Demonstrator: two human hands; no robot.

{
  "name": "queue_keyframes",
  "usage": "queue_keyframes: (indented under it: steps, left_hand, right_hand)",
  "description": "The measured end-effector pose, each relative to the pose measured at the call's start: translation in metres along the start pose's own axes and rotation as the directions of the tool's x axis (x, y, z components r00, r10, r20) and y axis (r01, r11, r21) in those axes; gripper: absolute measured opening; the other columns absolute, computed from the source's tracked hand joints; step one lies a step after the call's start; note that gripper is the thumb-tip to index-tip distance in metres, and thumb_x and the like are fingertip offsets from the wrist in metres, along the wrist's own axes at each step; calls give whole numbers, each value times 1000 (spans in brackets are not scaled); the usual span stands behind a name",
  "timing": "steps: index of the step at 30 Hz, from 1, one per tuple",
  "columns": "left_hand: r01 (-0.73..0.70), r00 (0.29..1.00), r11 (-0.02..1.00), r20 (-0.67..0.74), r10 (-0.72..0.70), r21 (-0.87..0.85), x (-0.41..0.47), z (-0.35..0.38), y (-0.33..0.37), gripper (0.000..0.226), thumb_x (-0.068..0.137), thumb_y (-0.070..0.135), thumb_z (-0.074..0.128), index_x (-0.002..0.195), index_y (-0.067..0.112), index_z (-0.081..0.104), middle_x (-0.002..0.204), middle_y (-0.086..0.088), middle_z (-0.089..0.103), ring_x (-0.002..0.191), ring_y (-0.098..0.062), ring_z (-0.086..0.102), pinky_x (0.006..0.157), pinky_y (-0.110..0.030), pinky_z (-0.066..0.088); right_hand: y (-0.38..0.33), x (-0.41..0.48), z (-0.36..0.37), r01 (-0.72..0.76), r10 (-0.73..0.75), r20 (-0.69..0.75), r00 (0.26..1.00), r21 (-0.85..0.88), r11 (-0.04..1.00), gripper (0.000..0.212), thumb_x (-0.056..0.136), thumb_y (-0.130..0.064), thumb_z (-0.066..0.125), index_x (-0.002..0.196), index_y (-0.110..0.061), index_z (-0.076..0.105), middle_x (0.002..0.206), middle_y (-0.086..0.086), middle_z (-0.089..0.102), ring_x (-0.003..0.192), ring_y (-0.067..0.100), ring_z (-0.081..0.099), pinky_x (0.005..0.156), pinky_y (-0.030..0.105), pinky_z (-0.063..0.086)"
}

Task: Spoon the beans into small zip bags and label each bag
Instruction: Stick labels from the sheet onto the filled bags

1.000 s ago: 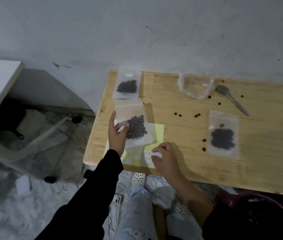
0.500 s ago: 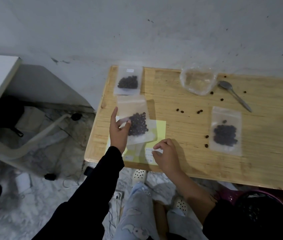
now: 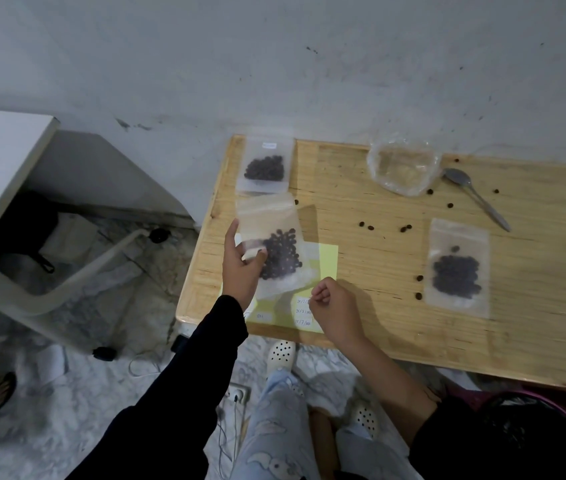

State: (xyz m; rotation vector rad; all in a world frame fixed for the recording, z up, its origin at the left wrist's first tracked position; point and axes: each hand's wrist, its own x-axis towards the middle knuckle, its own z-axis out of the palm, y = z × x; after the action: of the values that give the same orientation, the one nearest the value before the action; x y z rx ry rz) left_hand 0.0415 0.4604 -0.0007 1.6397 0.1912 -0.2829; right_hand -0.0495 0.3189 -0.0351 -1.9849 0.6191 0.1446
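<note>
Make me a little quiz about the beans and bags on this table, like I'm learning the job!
1. True or false: the spoon lies on the table next to the crumpled clear bag.
2. How many small zip bags have beans inside? A) two B) three C) five
3. Fill in: the left hand holds its zip bag over a ____ sheet of paper.
Key: 1 true. 2 B: the far bag, the held one and the right-side bag. 3 yellow.
</note>
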Motion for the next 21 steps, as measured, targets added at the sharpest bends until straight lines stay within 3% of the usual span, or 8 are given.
queue_keyframes:
  steps: [4, 7, 11, 14, 16, 18, 21]
  left_hand:
    - [13, 997, 999, 79, -16, 32, -1, 0, 5, 77, 87, -13, 50, 147, 22, 17, 107, -7, 61, 74, 1, 66, 62, -22, 55]
    - [31, 993, 999, 113, -32, 9, 2, -1, 8, 79, 88, -13, 49, 148, 24, 13, 115, -8, 59, 80, 4, 65, 64, -18, 53]
    - [47, 984, 999, 171, -46, -1, 6, -3, 11, 84, 89, -10, 50, 148, 33, 9, 125, -9, 59, 93, -10, 67, 75, -30, 57]
    - [31, 980, 1000, 198, -31, 5, 5, 3, 16, 87, 87, -12, 52, 149, 33, 9, 118, -9, 61, 94, -18, 65, 69, -24, 55]
    - [9, 976, 1000, 217, -11, 10, 2, 8, 21, 87, 86, -13, 53, 148, 32, 10, 113, -9, 62, 88, -16, 64, 63, -17, 52]
    - [-30, 966, 999, 256, 21, 29, -1, 14, 24, 87, 87, -12, 52, 148, 31, 8, 114, -9, 64, 67, -5, 59, 56, -14, 47]
    - [-83, 950, 995, 305, 63, 53, -3, 19, 26, 88, 87, -12, 51, 148, 31, 5, 115, -8, 65, 43, -3, 40, 47, -14, 36]
  right_hand:
    - [-10, 2, -11, -45, 44, 15, 999, 93, 995, 14, 80, 5, 58, 78, -9, 56, 72, -3, 53, 68, 11, 50, 58, 14, 40]
    - [-17, 9, -30, -67, 75, -61, 995, 131, 989, 10, 80, 1, 61, 82, -9, 59, 76, -4, 55, 70, 8, 51, 58, 14, 39]
    - [-33, 28, -58, -48, 80, -156, 985, 199, 979, 10, 82, -3, 64, 84, -11, 59, 80, -4, 57, 71, 4, 53, 58, 13, 40]
    - [-55, 43, -66, 30, 14, -169, 986, 254, 967, 10, 81, -4, 66, 84, -11, 59, 81, -3, 58, 74, 7, 55, 62, 15, 43]
    - [-70, 50, -65, 81, -38, -157, 987, 278, 957, 10, 81, -4, 67, 84, -10, 59, 80, -3, 58, 75, 10, 57, 65, 19, 47]
    - [-82, 55, -63, 119, -82, -136, 987, 293, 949, 11, 80, -4, 68, 83, -11, 59, 78, -4, 58, 75, 12, 58, 66, 20, 49]
    - [-90, 61, -61, 153, -120, -135, 984, 278, 948, 14, 79, -5, 70, 81, -14, 60, 77, -5, 59, 73, 11, 59, 61, 11, 47]
